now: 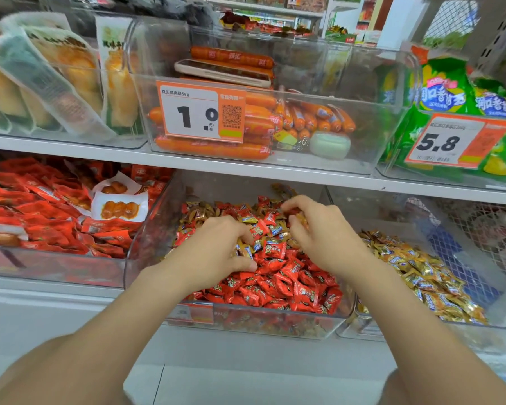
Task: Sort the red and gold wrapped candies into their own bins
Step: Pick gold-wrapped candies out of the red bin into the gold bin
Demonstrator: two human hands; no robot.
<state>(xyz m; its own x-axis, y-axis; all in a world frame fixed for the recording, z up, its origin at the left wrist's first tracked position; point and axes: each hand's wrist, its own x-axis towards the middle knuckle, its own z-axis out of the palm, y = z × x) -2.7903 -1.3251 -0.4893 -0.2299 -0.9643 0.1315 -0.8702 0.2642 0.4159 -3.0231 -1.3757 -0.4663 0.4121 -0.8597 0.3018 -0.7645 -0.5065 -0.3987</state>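
Picking through the head view, the only one given, the person appears to be mid-way in the gathering step, pulling strays out of a mixed pile. The clear plastic middle bin (275,324) on the lower shelf holds small red crinkle-wrapped candies (289,276) heaped toward its front, with small gold foil-wrapped candies (199,214) scattered among them toward the back. Just beside it on the right, a second clear plastic bin (421,336) carries a pile that looks all gold (427,270). Both arms reach forward and down into the middle bin, wrists roughly level and the hands near each other but not touching. The left hand (216,247) lies palm down on the heap, its fingers and thumb curled in and pinching a few gold foil-wrapped candies at the tips. The right hand (322,232) sits a little further back and higher, fingers bunched round what looks like more gold wrappers; how many it holds cannot be made out. Judging from this, the next move calls for lifting both handfuls clear without dragging red pieces along, then carrying them over the shared wall to drop in the right-hand bin. Plenty of gold remains at the rear, so the sorting looks far from finished.
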